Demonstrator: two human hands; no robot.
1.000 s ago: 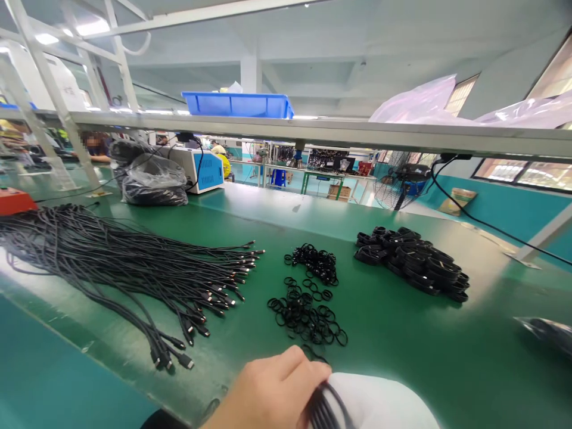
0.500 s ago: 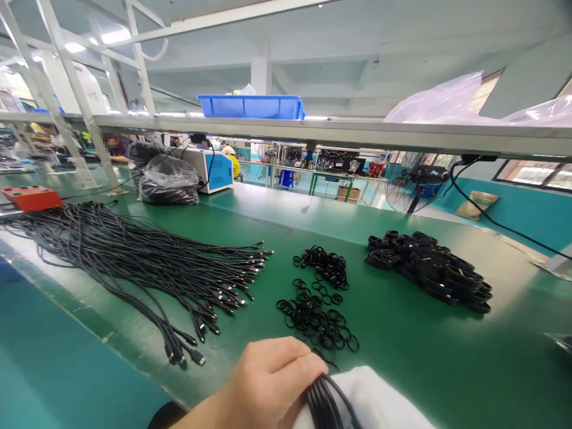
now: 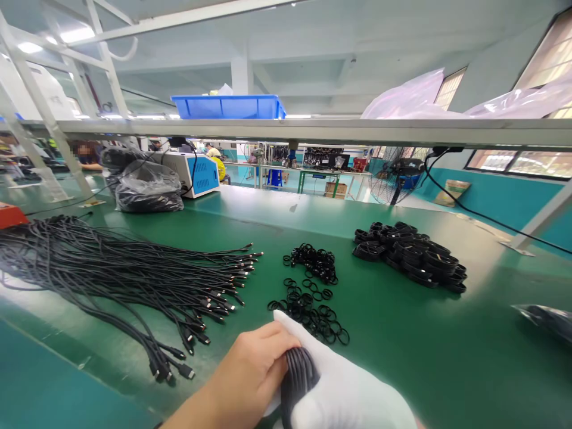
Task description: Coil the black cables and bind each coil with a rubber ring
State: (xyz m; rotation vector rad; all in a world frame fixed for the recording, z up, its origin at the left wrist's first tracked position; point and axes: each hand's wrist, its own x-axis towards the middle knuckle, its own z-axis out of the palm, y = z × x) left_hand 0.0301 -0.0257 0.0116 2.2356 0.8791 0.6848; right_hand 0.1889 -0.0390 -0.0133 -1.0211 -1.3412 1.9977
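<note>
At the bottom centre a coiled black cable (image 3: 298, 376) is held between my two hands. My bare left hand (image 3: 254, 366) pinches the coil from its left side. Wearing a white glove, my right hand (image 3: 344, 381) wraps round the coil from the right, its index finger stretched forward. Just beyond the fingertips lies a loose pile of small black rings (image 3: 319, 322), with a denser cluster of rings (image 3: 315, 262) behind it. To the left, many straight black cables (image 3: 147, 268) lie with their plugs pointing right. Bundled coils of cable (image 3: 411, 253) are heaped on the right.
The green table (image 3: 250, 223) runs under a shelf that bears a blue bin (image 3: 227, 107). A plastic bag of black items (image 3: 147, 185) and a blue-and-white machine (image 3: 199, 173) stand at the back left. A clear bag (image 3: 545, 322) lies at the right edge.
My gloved right hand has come up into fuller view, its index finger now reaching forward beside the coil. The coil shows more of its loops. The camera has turned slightly right.
</note>
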